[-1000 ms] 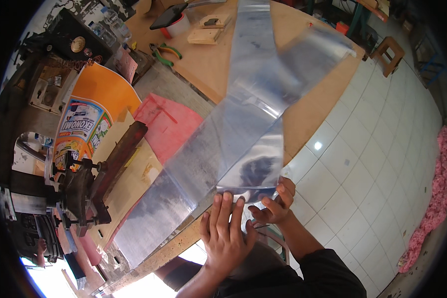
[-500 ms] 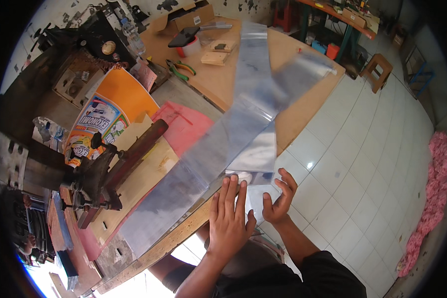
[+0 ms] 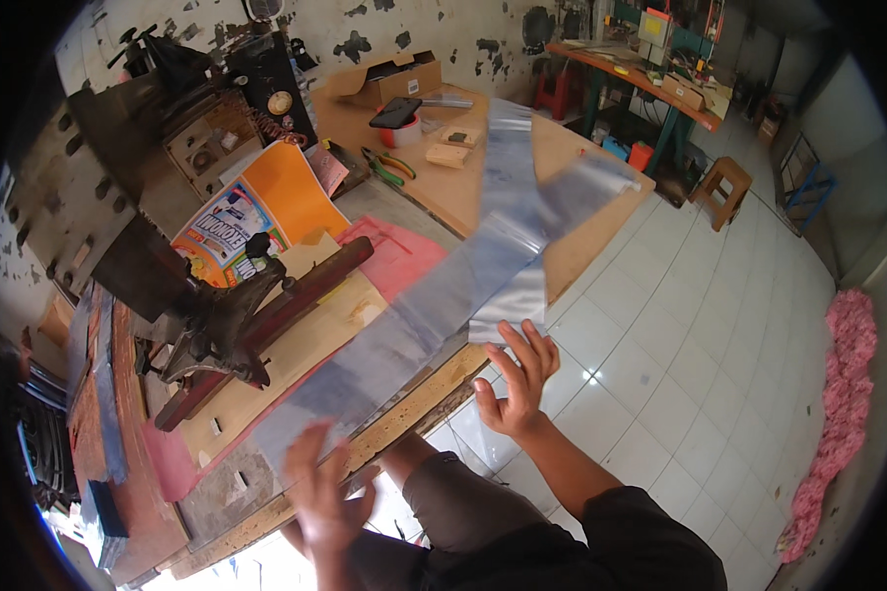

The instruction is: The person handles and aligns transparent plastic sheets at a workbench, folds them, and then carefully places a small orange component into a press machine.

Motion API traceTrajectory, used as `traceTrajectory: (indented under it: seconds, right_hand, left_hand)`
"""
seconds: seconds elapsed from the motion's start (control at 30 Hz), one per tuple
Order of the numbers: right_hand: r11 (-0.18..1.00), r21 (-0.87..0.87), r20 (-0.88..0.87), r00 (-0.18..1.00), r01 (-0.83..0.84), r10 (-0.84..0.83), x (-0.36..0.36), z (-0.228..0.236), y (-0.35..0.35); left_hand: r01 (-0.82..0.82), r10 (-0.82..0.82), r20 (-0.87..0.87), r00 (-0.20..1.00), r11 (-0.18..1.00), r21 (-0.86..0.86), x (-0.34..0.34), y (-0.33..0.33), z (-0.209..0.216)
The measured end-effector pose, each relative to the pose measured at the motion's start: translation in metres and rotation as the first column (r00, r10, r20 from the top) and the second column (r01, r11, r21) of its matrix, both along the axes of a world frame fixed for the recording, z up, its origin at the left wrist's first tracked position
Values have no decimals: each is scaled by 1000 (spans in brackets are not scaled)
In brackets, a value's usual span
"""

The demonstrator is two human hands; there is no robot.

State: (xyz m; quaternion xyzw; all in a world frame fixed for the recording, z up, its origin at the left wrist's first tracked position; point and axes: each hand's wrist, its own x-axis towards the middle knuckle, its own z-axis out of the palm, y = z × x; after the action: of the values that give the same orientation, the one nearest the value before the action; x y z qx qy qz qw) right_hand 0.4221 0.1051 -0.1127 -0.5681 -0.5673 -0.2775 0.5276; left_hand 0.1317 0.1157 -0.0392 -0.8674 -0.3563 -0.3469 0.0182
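A long clear plastic strip [image 3: 365, 360] lies slantwise over the near edge of the worktable. A second clear plastic sheet [image 3: 509, 148] crosses beneath it and comes out at the table's front edge. My left hand [image 3: 325, 497], smeared by motion, is over the strip's near left end with its fingers apart; whether it touches the plastic I cannot tell. At the lower end of the second sheet, my right hand [image 3: 518, 379] has its fingers spread and curved, its fingertips overlapping the sheet's edge. No grip on the plastic shows in either hand.
A dark press machine with a long red bar [image 3: 266, 330] stands left of the strip, over pink sheeting [image 3: 404, 256]. Pliers [image 3: 388, 165], a phone [image 3: 396, 112] on a tape roll and an open cardboard box [image 3: 389, 81] lie farther back. A wooden stool [image 3: 723, 189] stands on the tiled floor.
My left hand has moved left and nearer, from the middle of the strip's edge to its near end. My right hand has shifted slightly left onto the second sheet's end. The view has tilted up.
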Motion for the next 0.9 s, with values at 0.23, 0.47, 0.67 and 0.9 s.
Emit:
traceTrajectory:
  seconds: [0.23,0.47,0.67,0.9]
  right_hand:
    - [966,-259,-41,999,21,-33,-22,-20,27]
    - [975,-217,-42,997,56,-67,-30,-23,30]
    - [992,-119,-122,992,30,-45,-60,-48,26]
    - [999,-12,-74,996,-52,51,-67,-80,31]
  left_hand:
    - [-458,460,-5,888,885,89,-182,-6,-13]
    - [-523,523,21,852,852,29,-204,-11,-25]
    - [-505,530,223,818,848,-163,-210,-7,-23]
    - [-544,568,138,811,820,-180,-206,-5,-20]
